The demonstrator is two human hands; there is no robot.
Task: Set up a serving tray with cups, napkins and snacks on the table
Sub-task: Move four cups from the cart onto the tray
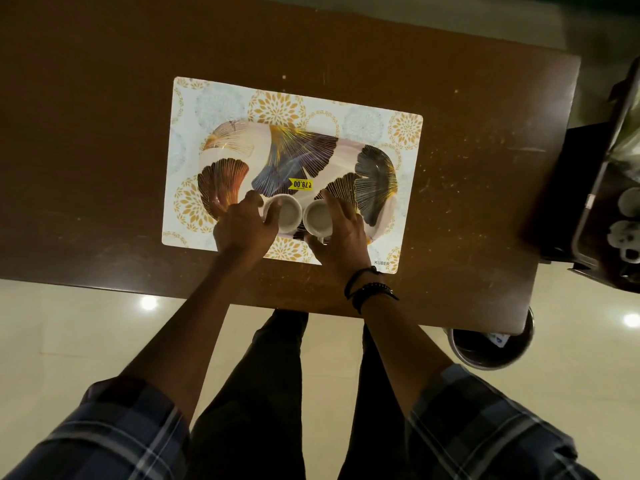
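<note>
A leaf-patterned serving tray [294,150] with a yellow price sticker [301,184] lies on a floral placemat [381,126] on the brown table [104,133]. Two white cups stand side by side at the tray's near edge. My left hand [242,226] grips the left cup [289,213] from its left side. My right hand [341,237] wraps around the right cup [317,216], with fingers along its right side. Both cups are upright and look empty.
At the right edge a dark metal rack or trolley [588,209] holds more white cups [625,237]. A round steel bin [491,348] stands on the tiled floor below the table's right corner. My legs are close to the table's near edge.
</note>
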